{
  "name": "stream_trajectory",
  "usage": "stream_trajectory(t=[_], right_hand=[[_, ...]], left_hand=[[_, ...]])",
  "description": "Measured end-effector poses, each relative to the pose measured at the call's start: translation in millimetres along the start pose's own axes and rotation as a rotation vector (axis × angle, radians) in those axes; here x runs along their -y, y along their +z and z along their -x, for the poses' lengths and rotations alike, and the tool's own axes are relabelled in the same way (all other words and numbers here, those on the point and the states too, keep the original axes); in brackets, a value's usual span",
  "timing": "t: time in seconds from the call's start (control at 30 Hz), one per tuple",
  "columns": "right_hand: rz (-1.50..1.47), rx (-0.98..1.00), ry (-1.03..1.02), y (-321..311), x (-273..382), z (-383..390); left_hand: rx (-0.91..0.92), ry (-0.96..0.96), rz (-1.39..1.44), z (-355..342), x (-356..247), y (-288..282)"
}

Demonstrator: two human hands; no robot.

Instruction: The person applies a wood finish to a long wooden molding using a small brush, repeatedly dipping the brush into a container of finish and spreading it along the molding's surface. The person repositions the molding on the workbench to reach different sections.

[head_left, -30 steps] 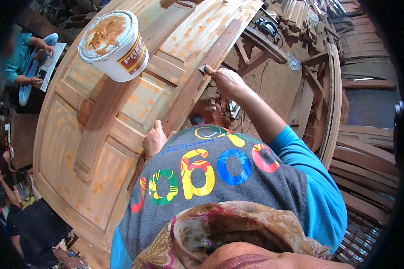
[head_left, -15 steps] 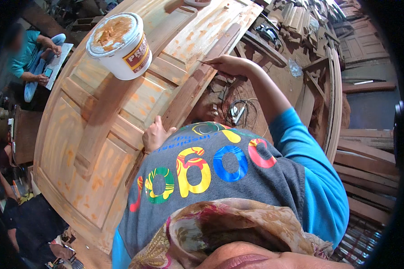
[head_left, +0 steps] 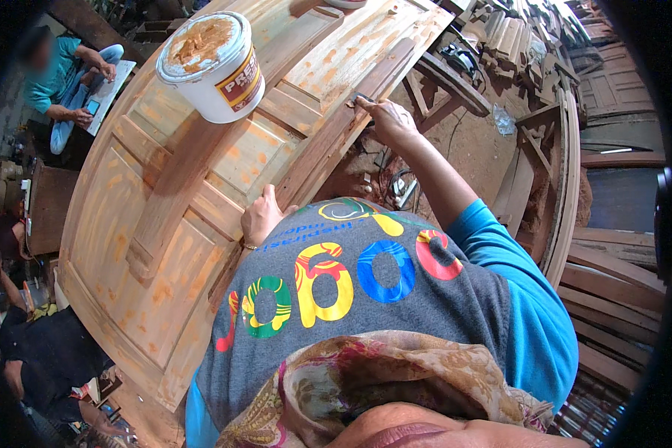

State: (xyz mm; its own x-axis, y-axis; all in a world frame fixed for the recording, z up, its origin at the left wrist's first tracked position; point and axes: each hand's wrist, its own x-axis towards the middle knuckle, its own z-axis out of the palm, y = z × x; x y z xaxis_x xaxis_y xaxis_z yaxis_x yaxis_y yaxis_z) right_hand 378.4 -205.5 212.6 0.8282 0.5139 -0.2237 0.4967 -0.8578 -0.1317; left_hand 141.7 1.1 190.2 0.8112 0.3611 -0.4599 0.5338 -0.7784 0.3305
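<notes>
A panelled wooden door (head_left: 175, 299) with orange-brown filler smears lies flat in front of me. My left hand (head_left: 262, 216) rests on its near edge, fingers apart, holding nothing. My right hand (head_left: 393, 123) is farther up the same edge, closed on a small, dark, flat scraper (head_left: 356, 98) that touches the plank along the border. Much of the scraper is covered by my fingers. On the door stands a white bucket (head_left: 235, 101) with a coloured label; brown paste (head_left: 201, 45) is smeared across its top.
A seated person (head_left: 56, 86) holds a phone at the far left, and another person in dark clothes (head_left: 48, 358) is at the lower left. Timber offcuts (head_left: 511, 48) lie at the far right. Cables (head_left: 399, 179) lie below the door's right edge; stacked planks (head_left: 612, 291) fill the right side.
My right hand has turned from an outstretched, palm-down pose to fingers pointing along the door's border, pressing the scraper on the wood. My left hand has stayed at the edge. The view has shifted slightly.
</notes>
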Motion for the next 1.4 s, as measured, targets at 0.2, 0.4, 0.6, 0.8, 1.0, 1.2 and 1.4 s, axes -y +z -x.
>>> stream_trajectory(t=[0.2, 0.4, 0.6, 0.8, 1.0, 1.2, 1.4], right_hand=[[0.019, 0.144, 0.082, -7, 26, 8], [-0.148, 0.238, 0.020, -28, 12, -6], [0.045, 0.284, -0.031, -15, 17, -3], [-0.077, 0.196, -0.037, -14, -2, -30], [0.006, 0.303, -0.353, -20, 3, -13], [-0.208, 0.263, -0.033, 0, 47, 22], [-0.081, 0.297, -0.093, -3, 39, 17]], left_hand=[[-0.002, -0.019, -0.015, 1, -3, -2], [-0.009, 0.002, -0.014, -3, 1, 4], [-0.035, 0.013, -0.002, -11, 2, 10], [-0.061, 0.030, -0.012, -15, 4, 13], [-0.072, 0.051, 0.000, -19, 9, 18], [-0.071, 0.066, 0.009, -23, 9, 23], [-0.075, 0.061, 0.004, -33, 14, 29]])
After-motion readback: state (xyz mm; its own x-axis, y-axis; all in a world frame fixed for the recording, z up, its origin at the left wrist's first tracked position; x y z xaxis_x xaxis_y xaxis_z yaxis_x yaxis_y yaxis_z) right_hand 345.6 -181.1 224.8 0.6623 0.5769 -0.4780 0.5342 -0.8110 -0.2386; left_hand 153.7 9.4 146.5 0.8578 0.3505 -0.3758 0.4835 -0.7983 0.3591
